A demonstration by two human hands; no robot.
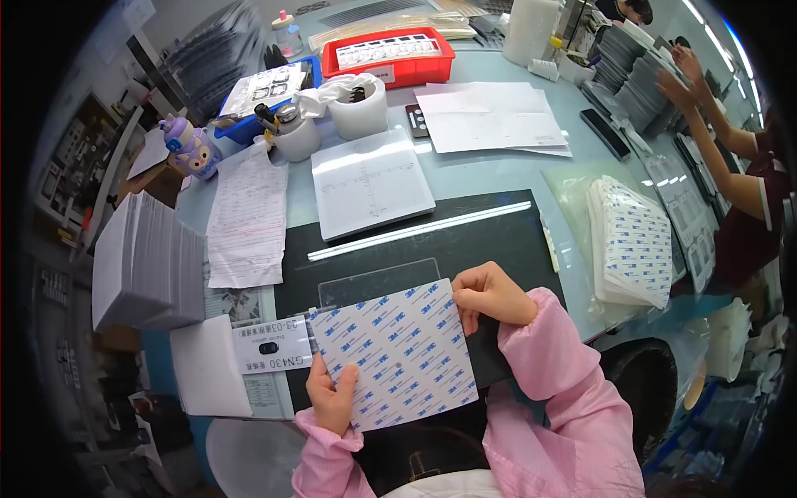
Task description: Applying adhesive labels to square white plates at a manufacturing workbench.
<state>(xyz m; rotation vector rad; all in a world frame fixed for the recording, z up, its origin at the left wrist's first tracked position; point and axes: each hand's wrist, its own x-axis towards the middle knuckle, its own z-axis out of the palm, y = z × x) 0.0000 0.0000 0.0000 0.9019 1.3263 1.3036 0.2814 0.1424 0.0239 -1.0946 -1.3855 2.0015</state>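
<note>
1. With pink sleeves [573, 390] nearest, holds printed sheet [398, 353] over near edge of black mat [498, 241].
2. Clamps its lower-left edge in nearly closed left hand [332, 402], likely for steadiness.
3. Pinches upper-right corner with curled right hand [496, 295], likely for finer control.

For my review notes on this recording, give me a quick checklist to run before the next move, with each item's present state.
1. Left grip on the sheet: ok, thumb over its front at the lower left.
2. Right grip on the sheet: ok, fingers closed at its upper right corner.
3. Sheet's layers separated at that corner: cannot tell, too small to make out.
4. Clear panel on the mat fully uncovered: not ok, the sheet overlaps its near part in view.
5. Other person's hands away from the sheet: ok, at the far right.
</note>
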